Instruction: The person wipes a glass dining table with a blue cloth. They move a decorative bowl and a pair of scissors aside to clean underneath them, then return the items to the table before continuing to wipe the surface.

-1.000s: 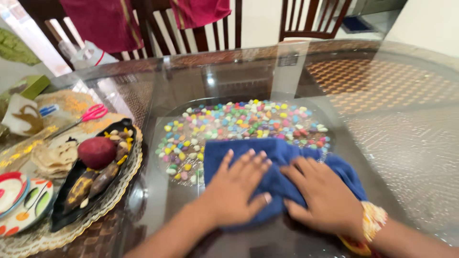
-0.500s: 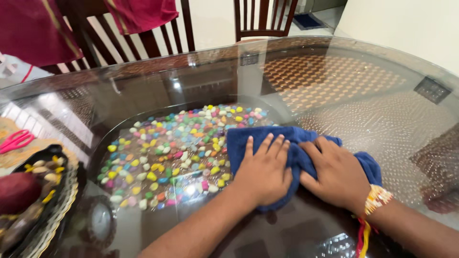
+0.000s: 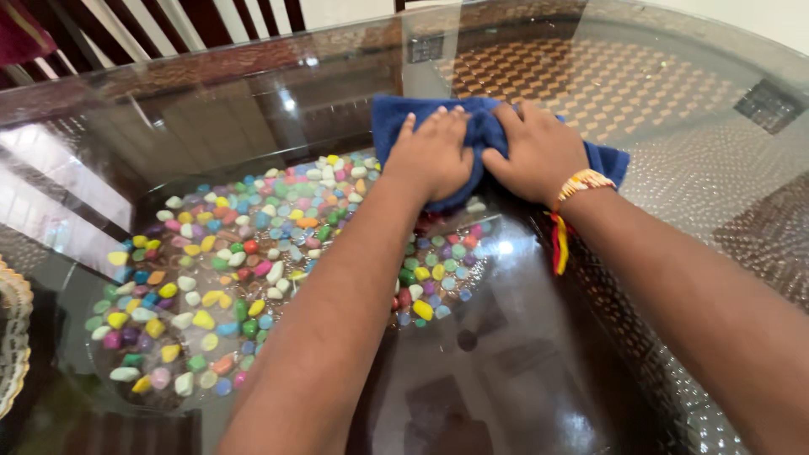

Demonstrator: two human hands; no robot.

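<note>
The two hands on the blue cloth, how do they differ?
The left hand has a bare wrist; the right hand wears a thread band with red and yellow tails. The left hand's fingers lie nearly straight and point away; the right hand's fingers curl into the cloth, bunching it. The left forearm crosses over the coloured pebbles; the right does not. Both press palm-down, side by side, on the glass table.

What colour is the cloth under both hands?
Dark blue; the cloth shows best in the head view, pressed flat on the glass table.
</note>
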